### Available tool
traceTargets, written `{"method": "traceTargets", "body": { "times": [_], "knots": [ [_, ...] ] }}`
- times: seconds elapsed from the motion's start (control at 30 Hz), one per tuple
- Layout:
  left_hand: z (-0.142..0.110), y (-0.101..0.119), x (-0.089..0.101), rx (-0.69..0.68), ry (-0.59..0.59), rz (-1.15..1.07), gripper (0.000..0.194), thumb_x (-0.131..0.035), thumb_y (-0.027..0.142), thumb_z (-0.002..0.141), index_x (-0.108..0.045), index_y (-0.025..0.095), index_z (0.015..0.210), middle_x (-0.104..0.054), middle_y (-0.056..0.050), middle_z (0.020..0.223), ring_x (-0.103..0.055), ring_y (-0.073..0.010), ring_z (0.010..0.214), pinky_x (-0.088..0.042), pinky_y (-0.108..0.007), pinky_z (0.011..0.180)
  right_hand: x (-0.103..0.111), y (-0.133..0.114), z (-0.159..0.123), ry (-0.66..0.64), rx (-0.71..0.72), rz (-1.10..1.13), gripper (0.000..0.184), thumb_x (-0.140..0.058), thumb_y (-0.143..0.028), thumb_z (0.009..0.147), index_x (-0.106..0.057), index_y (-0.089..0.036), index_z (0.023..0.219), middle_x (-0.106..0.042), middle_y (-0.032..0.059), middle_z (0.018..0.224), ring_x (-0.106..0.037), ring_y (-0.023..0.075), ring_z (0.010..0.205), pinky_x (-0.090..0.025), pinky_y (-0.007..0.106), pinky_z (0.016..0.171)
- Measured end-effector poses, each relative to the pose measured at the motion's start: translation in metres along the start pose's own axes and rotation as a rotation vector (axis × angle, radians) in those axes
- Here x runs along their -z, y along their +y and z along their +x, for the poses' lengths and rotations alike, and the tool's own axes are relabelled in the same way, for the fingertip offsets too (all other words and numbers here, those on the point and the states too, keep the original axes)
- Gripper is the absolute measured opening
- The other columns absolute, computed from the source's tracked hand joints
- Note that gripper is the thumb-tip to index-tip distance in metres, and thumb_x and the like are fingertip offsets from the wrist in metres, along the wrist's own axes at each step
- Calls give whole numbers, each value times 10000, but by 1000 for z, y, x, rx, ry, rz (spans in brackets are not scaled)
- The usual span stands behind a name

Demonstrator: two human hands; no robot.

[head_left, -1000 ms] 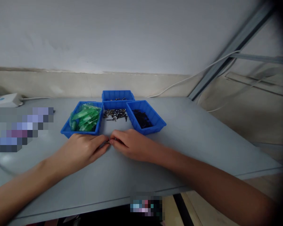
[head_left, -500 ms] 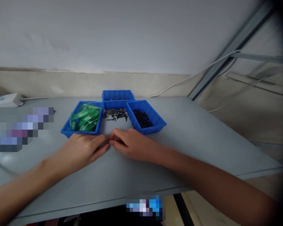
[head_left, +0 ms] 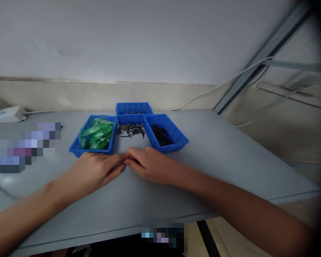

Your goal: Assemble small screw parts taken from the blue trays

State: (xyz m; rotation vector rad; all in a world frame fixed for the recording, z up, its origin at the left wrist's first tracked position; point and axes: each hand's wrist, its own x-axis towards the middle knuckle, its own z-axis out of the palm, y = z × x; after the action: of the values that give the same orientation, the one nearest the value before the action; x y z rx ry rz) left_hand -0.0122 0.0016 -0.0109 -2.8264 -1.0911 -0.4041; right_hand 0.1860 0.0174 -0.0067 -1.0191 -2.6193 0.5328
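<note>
My left hand (head_left: pixel 96 167) and my right hand (head_left: pixel 147 165) meet fingertip to fingertip above the table, both closed in a pinch. Between them a sliver of a small shiny metal piece (head_left: pixel 122 162) shows; its kind is hidden by the fingers. Just beyond the hands lies a loose pile of small dark screws (head_left: pixel 132 129) with brighter ends. A blue bin (head_left: pixel 72 148) of green plastic packets (head_left: pixel 99 132) stands behind my left hand. Another blue bin (head_left: pixel 180 139), holding small black pieces (head_left: pixel 160 134), is behind my right hand.
A third blue bin (head_left: pixel 133 107) with small metal parts sits at the back near the wall. White cables (head_left: pixel 203 94) run by a metal frame post (head_left: pixel 246 73) on the right. A white power strip (head_left: pixel 10 114) lies at the far left of the grey table (head_left: pixel 230 153).
Both hands stay nearly in place, with only a slight shift of the fingers. A little more of the shiny piece shows between the fingertips now.
</note>
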Motion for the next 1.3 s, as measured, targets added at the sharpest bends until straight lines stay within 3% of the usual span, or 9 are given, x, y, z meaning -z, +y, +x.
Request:
{"method": "traceTargets", "body": {
  "times": [0.4, 1.3],
  "knots": [
    [-1, -2, -2, -9, -13, -2, 260, -362, 306, 897, -556, 171, 788, -600, 9, 601, -593, -135, 538, -372, -240, 485, 1, 1, -1, -30, 32, 46, 63, -429, -229, 828, -463, -176, 820, -581, 0, 710, -501, 105, 611, -299, 229, 540],
    [-1, -1, -3, -25, 19, 5, 263, -354, 319, 902, -568, 180, 837, -603, 12, 596, -602, -129, 545, -390, -228, 490, -1, 3, 1, -67, 72, -26, 222, -344, -266, 895, -529, -169, 819, -617, 30, 754, -519, 116, 650, -315, 238, 594]
  ]
}}
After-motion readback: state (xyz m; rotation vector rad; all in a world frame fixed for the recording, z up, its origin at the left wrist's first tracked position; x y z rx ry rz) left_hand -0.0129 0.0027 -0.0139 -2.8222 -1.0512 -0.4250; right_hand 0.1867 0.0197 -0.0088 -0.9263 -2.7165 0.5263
